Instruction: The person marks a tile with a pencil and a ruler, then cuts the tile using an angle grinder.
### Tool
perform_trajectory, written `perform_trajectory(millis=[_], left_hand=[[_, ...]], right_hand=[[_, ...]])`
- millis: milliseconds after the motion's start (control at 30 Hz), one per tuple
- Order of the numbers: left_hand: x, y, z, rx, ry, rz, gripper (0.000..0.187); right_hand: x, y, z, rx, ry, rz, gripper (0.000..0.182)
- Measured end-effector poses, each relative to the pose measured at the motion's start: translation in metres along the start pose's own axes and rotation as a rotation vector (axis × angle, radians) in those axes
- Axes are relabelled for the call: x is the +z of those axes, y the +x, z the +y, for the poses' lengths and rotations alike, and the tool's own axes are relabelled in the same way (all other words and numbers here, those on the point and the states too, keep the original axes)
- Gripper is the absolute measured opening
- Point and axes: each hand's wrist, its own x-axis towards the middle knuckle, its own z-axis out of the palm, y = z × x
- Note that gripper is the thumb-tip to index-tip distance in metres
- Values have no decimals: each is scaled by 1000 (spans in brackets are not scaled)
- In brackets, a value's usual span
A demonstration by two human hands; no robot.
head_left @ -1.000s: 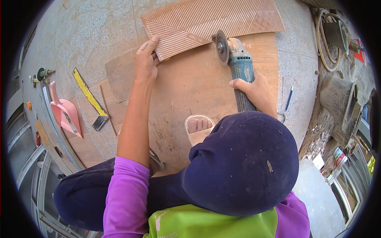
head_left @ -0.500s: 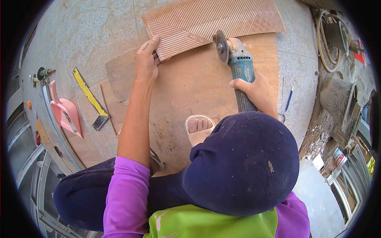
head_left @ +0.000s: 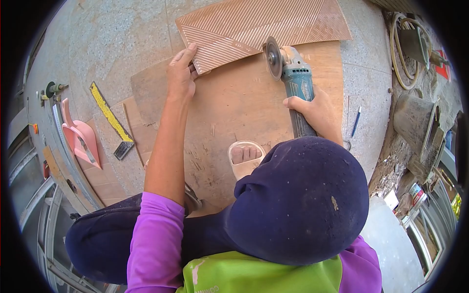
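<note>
Fingers of my right hand [head_left: 312,110] were wrapped tight round the grinder [head_left: 295,85] body, thumb on top, fully closed w/ no gap. Disc [head_left: 272,58] stood upright, its edge touching the near edge of the tile [head_left: 259,24]. Left hand [head_left: 180,73] lay flat & open, fingertips pressing the tile's near-left corner, gripping nothing. Tile lay ribbed side up, reddish-brown w/ diagonal grooves, partly on the plywood board [head_left: 234,107], rest over the stone floor [head_left: 112,39].
</note>
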Motion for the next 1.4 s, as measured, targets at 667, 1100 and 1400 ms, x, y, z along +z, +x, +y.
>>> perform_trajectory(millis=[667, 1100, 1400], left_hand=[[-3, 4, -4, 0, -9, -2, 36], [-2, 4, -2, -4, -11, 3, 37], [-3, 5, -4, 2, 4, 7, 37]], right_hand=[[0, 1, -3, 15, 21, -8, 53], [-2, -1, -7, -18, -4, -8, 51], [0, 2, -2, -6, -5, -12, 53]])
